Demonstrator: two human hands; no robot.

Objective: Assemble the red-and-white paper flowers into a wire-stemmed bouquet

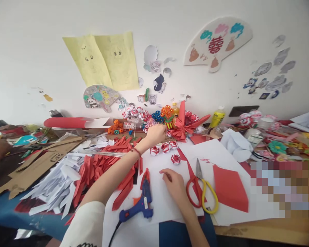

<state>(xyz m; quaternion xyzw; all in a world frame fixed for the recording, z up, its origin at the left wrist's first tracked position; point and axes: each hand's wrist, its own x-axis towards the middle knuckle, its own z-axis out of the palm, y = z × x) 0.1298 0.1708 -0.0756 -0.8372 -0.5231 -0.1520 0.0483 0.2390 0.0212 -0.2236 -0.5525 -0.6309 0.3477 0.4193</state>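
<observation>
My left hand (156, 134) reaches to the back of the table, its fingers curled closed beside a big red folded-paper flower (182, 127). Whatever may be in those fingers is hidden. Just below it, several small red-and-white paper roses (166, 147) rest on white paper (154, 206). My right hand (173, 183) hovers over or rests on this paper, holding nothing, with fingers loosely bent and apart. Right of it lie scissors (201, 188) with one red and one yellow handle. On its left is a blue hot glue gun (141, 204).
Piles of white paper strips (56, 181) and red paper strips (95, 171) cover the left side. Flat brown cardboard (38, 164) lies beyond them. A red paper sheet (230, 188) is at right. Another person's hand (0, 151) shows at far left. A yellow bottle (217, 117) stands near the wall.
</observation>
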